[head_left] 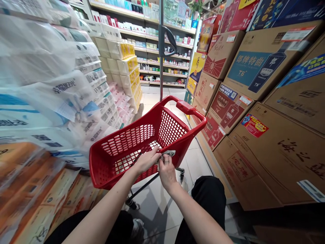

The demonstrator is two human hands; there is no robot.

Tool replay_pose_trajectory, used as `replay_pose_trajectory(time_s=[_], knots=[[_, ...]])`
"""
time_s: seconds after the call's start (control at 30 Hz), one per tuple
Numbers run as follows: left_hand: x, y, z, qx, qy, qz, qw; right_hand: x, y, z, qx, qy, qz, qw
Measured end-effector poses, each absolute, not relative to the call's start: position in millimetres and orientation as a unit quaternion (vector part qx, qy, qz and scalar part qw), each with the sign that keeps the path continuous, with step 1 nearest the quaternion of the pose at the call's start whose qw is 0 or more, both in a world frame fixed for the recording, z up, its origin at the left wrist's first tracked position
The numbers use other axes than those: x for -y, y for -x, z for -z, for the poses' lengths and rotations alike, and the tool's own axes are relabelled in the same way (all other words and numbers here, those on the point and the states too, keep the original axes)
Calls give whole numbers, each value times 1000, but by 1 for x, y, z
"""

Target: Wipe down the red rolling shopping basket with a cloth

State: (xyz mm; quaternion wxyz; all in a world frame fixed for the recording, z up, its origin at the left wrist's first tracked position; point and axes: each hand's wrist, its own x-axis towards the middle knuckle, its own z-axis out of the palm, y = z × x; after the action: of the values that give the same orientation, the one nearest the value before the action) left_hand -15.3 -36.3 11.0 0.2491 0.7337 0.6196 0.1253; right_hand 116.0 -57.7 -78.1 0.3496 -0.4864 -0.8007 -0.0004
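Note:
A red plastic shopping cart (122,132) with perforated basket walls stands right in front of me, its handle (189,108) at the far right end. Both my hands meet at the near rim of the basket. My right hand (167,173) has its fingers closed on a crumpled greyish cloth (169,153), which lies over the rim. Beside it, my left hand (147,161) is also closed, thumb on top, against the cloth and the rim; its fingertips are partly hidden. Inside, the basket shows only its slotted floor.
Stacked plastic-wrapped paper packs (63,91) rise on the left, orange packs (22,176) below them. Cardboard cartons (274,145) line the right side. Shelves of small boxes (162,40) stand behind a grey pole with a looped handle (167,40). My bent knee (210,196) is close to the cart.

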Motion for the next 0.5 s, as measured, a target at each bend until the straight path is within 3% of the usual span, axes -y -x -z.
replay_pose_trajectory(time_s=[0.27,0.5], knots=[[38,10,-14,-589,-734,-165,293,47,-144,83,808,489,3,327],[68,69,-1,-580,-760,-86,280,31,-186,85,687,553,-114,458]])
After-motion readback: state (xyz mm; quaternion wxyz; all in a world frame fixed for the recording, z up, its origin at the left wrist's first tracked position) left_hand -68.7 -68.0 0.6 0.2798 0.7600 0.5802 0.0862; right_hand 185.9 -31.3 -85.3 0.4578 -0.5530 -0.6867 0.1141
